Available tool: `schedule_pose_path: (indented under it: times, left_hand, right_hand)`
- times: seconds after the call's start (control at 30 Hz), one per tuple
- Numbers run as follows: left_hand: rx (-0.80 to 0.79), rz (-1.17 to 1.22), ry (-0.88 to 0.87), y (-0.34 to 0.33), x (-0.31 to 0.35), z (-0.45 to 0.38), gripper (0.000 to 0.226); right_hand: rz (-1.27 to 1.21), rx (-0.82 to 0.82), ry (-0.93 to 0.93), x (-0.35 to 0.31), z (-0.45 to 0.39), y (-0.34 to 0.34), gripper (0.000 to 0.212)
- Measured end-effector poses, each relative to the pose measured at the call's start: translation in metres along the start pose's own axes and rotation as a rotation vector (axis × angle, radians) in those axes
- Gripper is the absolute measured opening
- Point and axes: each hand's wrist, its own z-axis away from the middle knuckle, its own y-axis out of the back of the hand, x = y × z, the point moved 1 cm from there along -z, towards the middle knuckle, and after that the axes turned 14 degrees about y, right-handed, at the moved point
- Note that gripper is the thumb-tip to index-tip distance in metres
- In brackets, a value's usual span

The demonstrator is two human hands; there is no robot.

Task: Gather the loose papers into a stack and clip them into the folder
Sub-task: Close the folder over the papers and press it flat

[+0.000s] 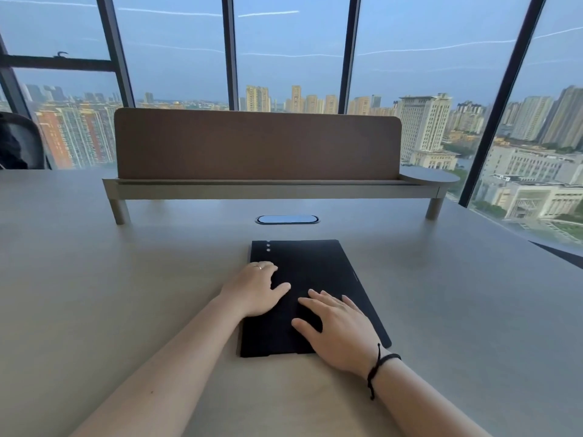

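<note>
A: Start at the left. What is there?

B: A dark chair back [19,143] at the frame's edge, then bare desk [94,263]. Next the left hand [255,290], a ring on one finger, lying palm down on the left margin of the black folder [315,279], its fingers loosely curled, gripping nothing.

A: And the folder itself?

B: Closed and flat on the desk, directly under both hands. Its long axis runs away from the person toward the cable port [286,219] and the raised shelf with a brown screen [257,143]. Two small pale dots sit near the far left corner (rivets, I'd guess).

A: The right hand?

B: The right hand [339,329], a black cord at the wrist, rests flat and spread on the near right part of the cover, also holding nothing. It lies nearer the folder's right edge, probably the opening side, so I judge lifting the cover would fall to it.

A: Where are the papers?

B: None show. Whether they are inside cannot be told, and any clip is hidden.
</note>
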Motion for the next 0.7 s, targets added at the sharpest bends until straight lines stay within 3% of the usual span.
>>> schedule_pose_path:
  times: [0.17,0.33,0.47,0.7]
  left_hand:
    - [0.034,-0.030,0.055,-0.009,0.009,-0.010,0.079]
    - [0.031,-0.021,0.052,-0.005,0.012,-0.015,0.062]
    - [0.007,0.118,0.023,-0.013,0.009,-0.009,0.057]
    - [-0.054,0.157,-0.044,-0.039,0.069,-0.003,0.077]
  right_hand:
    - [0.032,0.013,-0.032,0.001,-0.004,0.002,0.065]
    - [0.058,0.017,-0.055,-0.006,-0.007,0.006,0.072]
    - [0.072,0.019,-0.089,-0.003,-0.003,0.011,0.074]
    - [0.223,0.070,-0.237,0.028,0.014,0.027,0.059]
